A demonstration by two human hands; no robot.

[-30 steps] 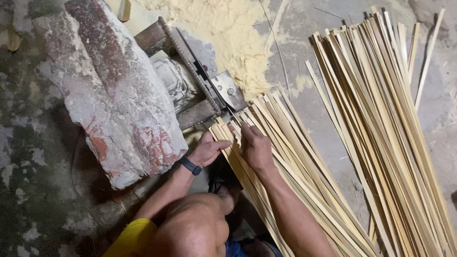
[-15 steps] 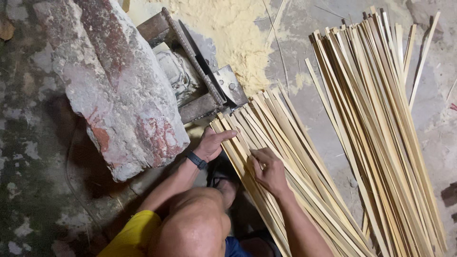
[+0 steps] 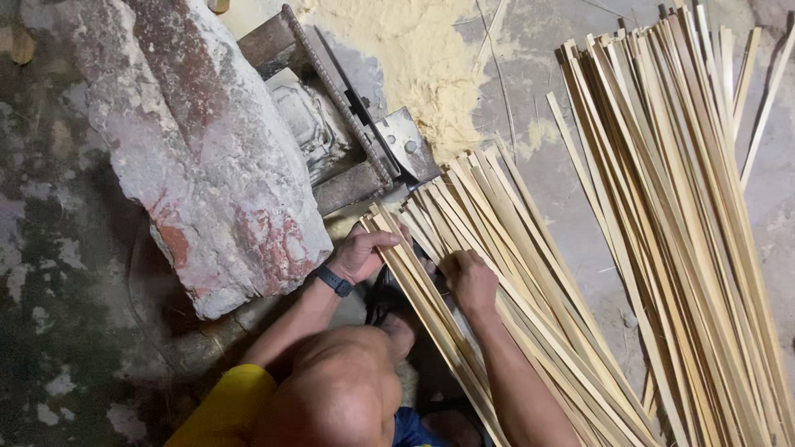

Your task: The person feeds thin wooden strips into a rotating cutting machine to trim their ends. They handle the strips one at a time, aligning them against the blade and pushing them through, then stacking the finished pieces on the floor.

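Since half a second ago the right hand [image 3: 470,280] has slid a little up the strips toward the frame's centre, while the left hand [image 3: 362,255] has barely shifted. A big grey-and-red stone slab [image 3: 203,141] fills the upper left. A long pile of bamboo strips [image 3: 687,223] runs down the right side. A nearer bundle of bamboo strips [image 3: 505,273] lies slanted through the centre, its top ends by a rusty metal machine [image 3: 348,132], with pale sawdust [image 3: 422,50] above. The left hand, a dark wristband [image 3: 334,281] on its wrist, curls round the bundle's left edge. The right hand presses onto the strips, seemingly gripping a few, fingers hidden.
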